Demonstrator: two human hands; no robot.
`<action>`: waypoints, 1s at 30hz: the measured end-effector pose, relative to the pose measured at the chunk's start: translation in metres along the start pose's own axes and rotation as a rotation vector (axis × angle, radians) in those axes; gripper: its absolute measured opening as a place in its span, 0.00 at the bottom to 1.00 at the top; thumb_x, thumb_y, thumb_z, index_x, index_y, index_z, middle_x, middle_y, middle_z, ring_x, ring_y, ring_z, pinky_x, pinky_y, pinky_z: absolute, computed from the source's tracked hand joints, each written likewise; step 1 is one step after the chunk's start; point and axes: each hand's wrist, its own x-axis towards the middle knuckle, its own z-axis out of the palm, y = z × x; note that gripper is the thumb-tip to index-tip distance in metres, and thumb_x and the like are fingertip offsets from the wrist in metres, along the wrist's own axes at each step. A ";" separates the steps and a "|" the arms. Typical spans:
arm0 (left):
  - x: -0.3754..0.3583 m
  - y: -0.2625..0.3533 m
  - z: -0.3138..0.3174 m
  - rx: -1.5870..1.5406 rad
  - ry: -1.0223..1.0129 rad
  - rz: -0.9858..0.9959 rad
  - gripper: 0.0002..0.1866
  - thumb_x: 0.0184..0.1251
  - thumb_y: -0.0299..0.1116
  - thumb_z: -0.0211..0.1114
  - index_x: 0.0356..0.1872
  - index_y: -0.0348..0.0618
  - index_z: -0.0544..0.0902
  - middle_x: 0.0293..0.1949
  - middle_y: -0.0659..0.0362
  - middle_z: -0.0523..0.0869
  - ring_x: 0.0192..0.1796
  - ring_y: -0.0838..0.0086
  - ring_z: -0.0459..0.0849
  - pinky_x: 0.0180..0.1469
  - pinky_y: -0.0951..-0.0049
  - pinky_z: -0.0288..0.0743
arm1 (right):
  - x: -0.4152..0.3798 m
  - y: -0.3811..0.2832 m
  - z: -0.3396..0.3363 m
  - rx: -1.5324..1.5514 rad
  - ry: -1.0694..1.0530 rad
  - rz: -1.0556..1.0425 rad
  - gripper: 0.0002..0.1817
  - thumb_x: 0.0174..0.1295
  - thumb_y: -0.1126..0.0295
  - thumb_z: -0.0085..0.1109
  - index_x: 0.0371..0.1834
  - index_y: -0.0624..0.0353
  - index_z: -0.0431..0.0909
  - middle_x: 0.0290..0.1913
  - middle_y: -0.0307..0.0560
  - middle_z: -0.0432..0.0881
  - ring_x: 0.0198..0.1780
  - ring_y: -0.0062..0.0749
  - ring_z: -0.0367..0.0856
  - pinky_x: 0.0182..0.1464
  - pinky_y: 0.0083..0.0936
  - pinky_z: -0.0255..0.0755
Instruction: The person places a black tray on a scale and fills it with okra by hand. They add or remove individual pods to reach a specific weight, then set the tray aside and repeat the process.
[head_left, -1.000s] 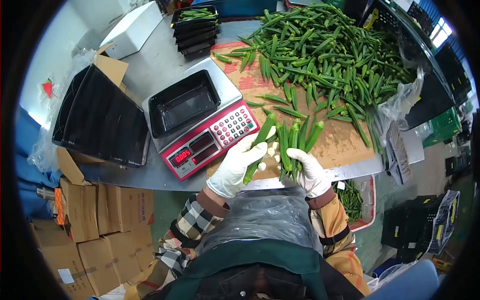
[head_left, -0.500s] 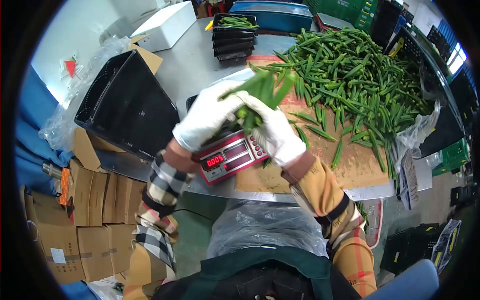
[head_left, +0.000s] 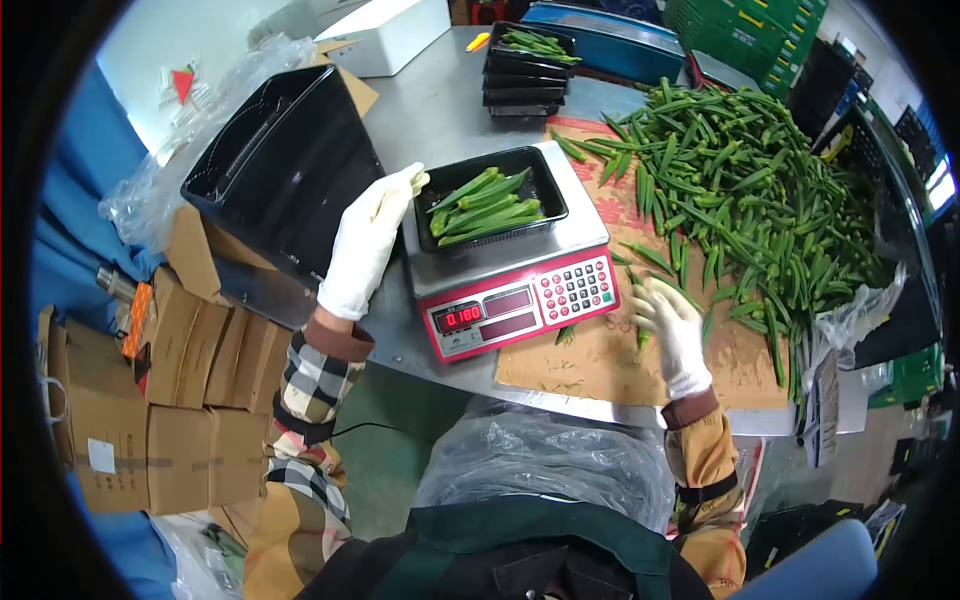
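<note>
A black plastic tray (head_left: pixel 490 243) holding several okra pods (head_left: pixel 485 208) sits on the steel plate of a red and silver digital scale (head_left: pixel 520 310), whose display reads 0.180. My left hand (head_left: pixel 362 245), in a white glove, has its fingers stretched out, fingertips right at the tray's left rim. To the right of the scale, my gloved right hand (head_left: pixel 672 335) hovers low over a cardboard sheet (head_left: pixel 560 375), fingers loosely bent and apart, close to a few loose okra pods.
A big pile of okra (head_left: pixel 750 180) covers the table's right side. Stacked black trays (head_left: pixel 525 85), the top one filled, stand at the back near a white foam box (head_left: pixel 395 40). A large black bin (head_left: pixel 290 170) leans at left above cardboard boxes (head_left: pixel 180 450).
The okra bunch held between both hands now lies in the tray. My hands have moved apart, the right one toward the loose pods. The display went from 0.005 to 0.180.
</note>
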 end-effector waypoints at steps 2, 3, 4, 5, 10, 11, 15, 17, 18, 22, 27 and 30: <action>-0.026 -0.005 -0.006 0.011 0.043 -0.035 0.22 0.85 0.37 0.56 0.69 0.34 0.79 0.63 0.53 0.87 0.66 0.72 0.83 0.72 0.71 0.71 | 0.010 0.051 -0.060 -0.256 0.253 -0.193 0.20 0.71 0.77 0.65 0.66 0.67 0.79 0.59 0.48 0.86 0.57 0.30 0.85 0.59 0.25 0.78; -0.038 -0.015 -0.008 0.008 0.069 -0.064 0.23 0.85 0.42 0.57 0.70 0.38 0.79 0.63 0.56 0.87 0.65 0.74 0.82 0.71 0.70 0.71 | 0.015 0.079 -0.087 -0.454 0.361 -0.385 0.25 0.68 0.78 0.69 0.68 0.66 0.76 0.61 0.48 0.83 0.57 0.31 0.83 0.59 0.25 0.77; -0.050 -0.025 -0.010 0.006 0.096 -0.098 0.25 0.85 0.47 0.58 0.71 0.42 0.79 0.64 0.58 0.87 0.65 0.76 0.82 0.69 0.70 0.70 | 0.008 0.089 -0.106 -0.641 0.468 -0.277 0.30 0.65 0.74 0.73 0.70 0.65 0.75 0.61 0.48 0.79 0.54 0.32 0.81 0.58 0.28 0.77; -0.061 -0.030 -0.009 -0.005 0.124 -0.125 0.25 0.85 0.47 0.58 0.71 0.42 0.80 0.63 0.58 0.88 0.64 0.76 0.83 0.69 0.70 0.71 | 0.006 0.098 -0.114 -0.732 0.521 -0.384 0.31 0.64 0.72 0.75 0.70 0.66 0.75 0.59 0.48 0.79 0.52 0.33 0.79 0.58 0.29 0.76; -0.076 -0.043 0.002 -0.065 0.267 -0.211 0.23 0.85 0.45 0.59 0.70 0.43 0.81 0.63 0.59 0.88 0.63 0.75 0.84 0.69 0.69 0.72 | 0.003 0.092 -0.113 -0.972 0.591 -0.394 0.35 0.59 0.71 0.78 0.70 0.64 0.76 0.53 0.46 0.75 0.47 0.33 0.74 0.56 0.31 0.75; -0.072 -0.040 0.004 -0.060 0.282 -0.203 0.23 0.85 0.45 0.59 0.70 0.44 0.80 0.63 0.59 0.88 0.63 0.76 0.84 0.69 0.69 0.72 | 0.005 0.093 -0.113 -0.962 0.603 -0.401 0.34 0.58 0.74 0.77 0.70 0.62 0.76 0.53 0.46 0.75 0.45 0.33 0.73 0.55 0.31 0.74; -0.045 -0.045 0.016 -0.032 0.322 -0.112 0.22 0.83 0.41 0.62 0.70 0.41 0.80 0.61 0.59 0.88 0.61 0.77 0.85 0.66 0.72 0.73 | -0.001 0.100 -0.121 -0.844 0.596 -0.469 0.34 0.57 0.77 0.75 0.70 0.62 0.76 0.55 0.47 0.73 0.47 0.34 0.73 0.56 0.32 0.73; -0.027 -0.059 0.022 -0.016 0.350 -0.031 0.23 0.80 0.34 0.67 0.69 0.36 0.79 0.61 0.56 0.88 0.61 0.76 0.85 0.64 0.75 0.74 | -0.013 0.099 -0.120 -0.915 0.643 -0.510 0.34 0.57 0.78 0.73 0.70 0.61 0.76 0.56 0.47 0.73 0.48 0.34 0.72 0.57 0.32 0.73; -0.021 -0.054 0.029 -0.060 0.348 -0.036 0.28 0.76 0.32 0.70 0.72 0.32 0.75 0.65 0.48 0.84 0.64 0.70 0.84 0.70 0.70 0.75 | -0.018 0.102 -0.122 -0.956 0.685 -0.524 0.34 0.57 0.79 0.73 0.70 0.62 0.76 0.57 0.48 0.72 0.50 0.35 0.72 0.58 0.32 0.72; -0.006 -0.071 0.040 0.011 0.303 -0.013 0.33 0.72 0.27 0.69 0.76 0.30 0.69 0.70 0.42 0.79 0.69 0.64 0.80 0.72 0.68 0.73 | -0.036 0.113 -0.141 -0.856 0.693 -0.318 0.31 0.61 0.80 0.71 0.70 0.64 0.75 0.61 0.51 0.78 0.56 0.35 0.78 0.62 0.31 0.73; -0.015 -0.070 0.044 0.240 0.248 0.055 0.29 0.70 0.24 0.65 0.72 0.33 0.74 0.69 0.46 0.81 0.68 0.65 0.81 0.71 0.68 0.73 | -0.024 0.111 -0.160 -0.514 0.557 -0.351 0.26 0.66 0.81 0.66 0.69 0.67 0.76 0.61 0.50 0.84 0.59 0.32 0.82 0.65 0.28 0.74; -0.027 -0.062 0.054 0.240 0.212 0.005 0.29 0.70 0.19 0.65 0.73 0.33 0.75 0.70 0.53 0.81 0.53 0.80 0.83 0.63 0.75 0.77 | -0.026 0.054 -0.094 -0.428 0.477 -0.513 0.22 0.69 0.82 0.64 0.67 0.66 0.79 0.63 0.49 0.83 0.63 0.34 0.81 0.68 0.30 0.73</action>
